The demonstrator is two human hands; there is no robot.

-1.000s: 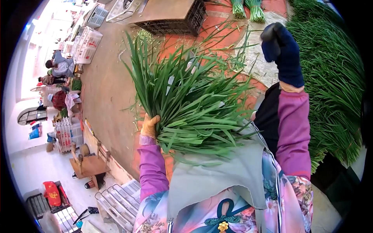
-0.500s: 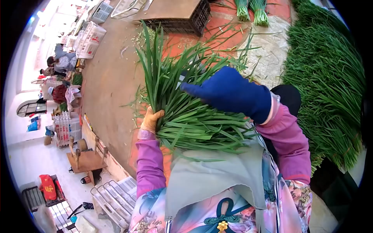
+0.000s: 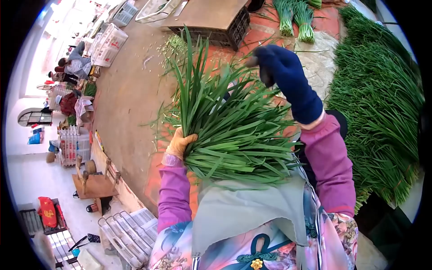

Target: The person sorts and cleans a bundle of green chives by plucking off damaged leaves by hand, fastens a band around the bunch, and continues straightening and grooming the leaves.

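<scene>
Well — left hand (image 3: 180, 145) (gloved) around leaves (image 3: 238, 135).

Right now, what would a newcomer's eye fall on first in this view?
The big fan of long green leaves at the centre would likely come first, gripped at its left side by the orange-gloved left hand. Next comes the blue-gloved right hand at the fan's upper right, too blurred at the fingertips to tell whether it holds anything. The large heap of greens along the right side stands out too.
</scene>
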